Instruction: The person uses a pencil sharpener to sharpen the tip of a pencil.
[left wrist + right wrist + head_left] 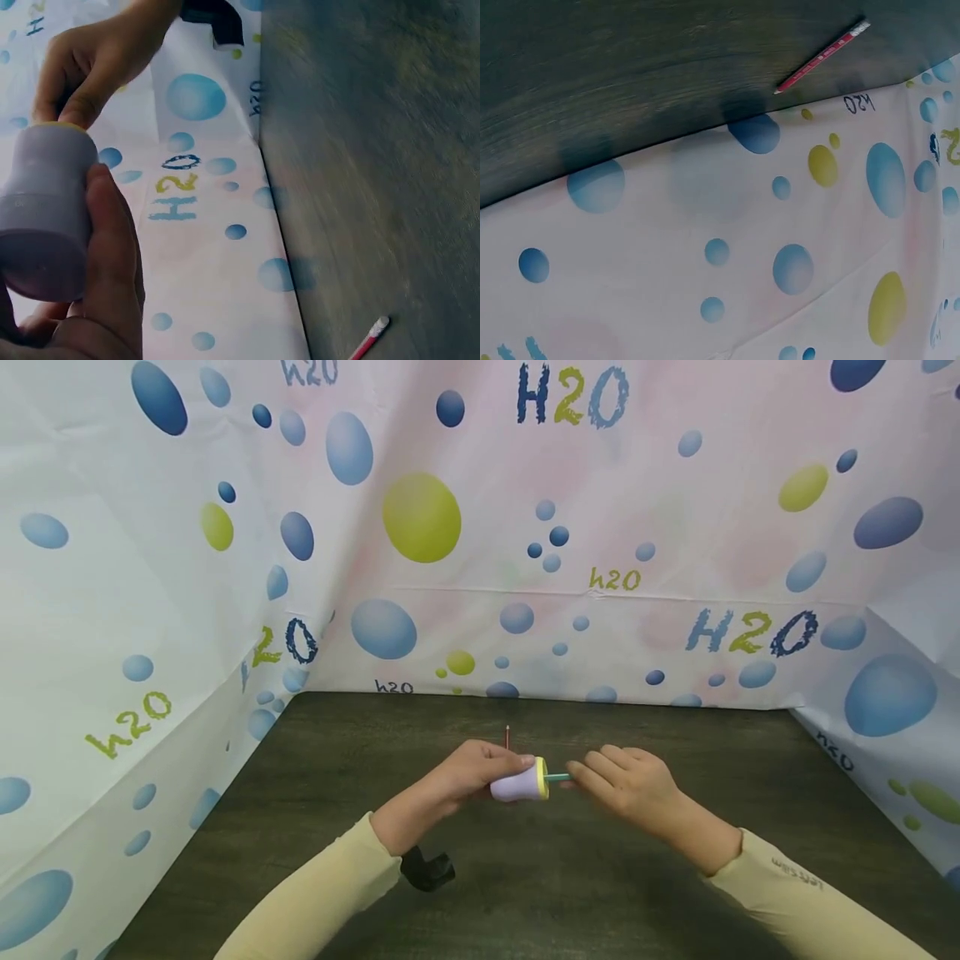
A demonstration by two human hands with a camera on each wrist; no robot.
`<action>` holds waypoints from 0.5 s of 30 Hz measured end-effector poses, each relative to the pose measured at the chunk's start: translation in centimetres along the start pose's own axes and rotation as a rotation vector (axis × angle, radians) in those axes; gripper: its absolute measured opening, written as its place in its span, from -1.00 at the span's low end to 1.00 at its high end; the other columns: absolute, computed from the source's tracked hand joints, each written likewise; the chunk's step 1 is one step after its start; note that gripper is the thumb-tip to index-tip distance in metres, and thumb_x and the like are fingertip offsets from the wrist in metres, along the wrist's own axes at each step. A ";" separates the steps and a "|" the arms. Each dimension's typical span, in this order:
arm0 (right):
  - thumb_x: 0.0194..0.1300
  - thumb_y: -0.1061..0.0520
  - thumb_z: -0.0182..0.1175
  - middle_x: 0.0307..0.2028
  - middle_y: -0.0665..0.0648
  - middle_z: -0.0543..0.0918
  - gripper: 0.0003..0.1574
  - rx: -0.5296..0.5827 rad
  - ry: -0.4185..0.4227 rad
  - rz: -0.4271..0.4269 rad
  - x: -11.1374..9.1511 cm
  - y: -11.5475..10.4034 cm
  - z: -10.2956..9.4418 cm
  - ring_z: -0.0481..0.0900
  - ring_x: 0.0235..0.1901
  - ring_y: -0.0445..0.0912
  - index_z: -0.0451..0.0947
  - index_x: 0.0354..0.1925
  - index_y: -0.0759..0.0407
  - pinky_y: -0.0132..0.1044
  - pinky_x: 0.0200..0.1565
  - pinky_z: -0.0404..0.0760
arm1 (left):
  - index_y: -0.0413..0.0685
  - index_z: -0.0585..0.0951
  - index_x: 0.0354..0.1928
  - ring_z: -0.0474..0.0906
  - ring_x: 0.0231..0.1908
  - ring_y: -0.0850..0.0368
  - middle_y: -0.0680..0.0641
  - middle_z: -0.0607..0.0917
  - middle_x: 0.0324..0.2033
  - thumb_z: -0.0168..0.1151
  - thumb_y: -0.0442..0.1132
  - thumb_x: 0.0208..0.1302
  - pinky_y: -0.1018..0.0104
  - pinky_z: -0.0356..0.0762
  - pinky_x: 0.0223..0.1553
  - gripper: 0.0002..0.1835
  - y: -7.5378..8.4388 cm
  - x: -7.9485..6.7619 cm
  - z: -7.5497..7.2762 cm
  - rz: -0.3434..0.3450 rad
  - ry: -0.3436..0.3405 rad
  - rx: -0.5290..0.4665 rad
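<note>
My left hand grips a lilac pencil sharpener with a yellow rim, its thumb along the top. The sharpener lies sideways above the table, rim facing right. A thin green pencil runs into the rimmed end, and my right hand pinches its outer part. In the left wrist view the sharpener shows its lilac base, and the right hand is at the rim end. The pencil's inner end is hidden in the sharpener. Neither hand appears in the right wrist view.
A red pencil with a white end lies on the dark table, beyond the left hand. Behind and beside the table hangs a white sheet with blue and green dots. A black device sits under the left wrist.
</note>
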State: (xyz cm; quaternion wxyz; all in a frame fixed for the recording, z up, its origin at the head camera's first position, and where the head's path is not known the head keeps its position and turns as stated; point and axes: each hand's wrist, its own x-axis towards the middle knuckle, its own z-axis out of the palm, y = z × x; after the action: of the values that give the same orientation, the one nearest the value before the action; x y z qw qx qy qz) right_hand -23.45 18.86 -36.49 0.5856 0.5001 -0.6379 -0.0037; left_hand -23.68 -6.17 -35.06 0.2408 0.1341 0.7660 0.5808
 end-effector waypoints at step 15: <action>0.61 0.01 -0.01 -0.73 -0.14 0.17 -0.48 1.411 -1.004 1.322 1.2 0.7 -1.5 -0.03 -0.72 -0.27 0.57 -0.43 0.31 -0.39 -0.61 0.06 | -0.17 0.72 -0.01 0.74 -0.21 0.15 -0.05 0.81 -0.16 0.61 -0.11 0.05 0.45 0.65 -0.17 -0.52 -1.9 -0.5 0.7 1.059 0.322 0.996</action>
State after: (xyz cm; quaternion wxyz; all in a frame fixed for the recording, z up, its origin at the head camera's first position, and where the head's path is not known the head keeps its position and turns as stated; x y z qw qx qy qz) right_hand -22.57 19.32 -34.74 -0.2745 0.2232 -0.8057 0.4750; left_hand -22.69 -6.37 -36.92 -0.2761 0.4918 0.7972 0.2154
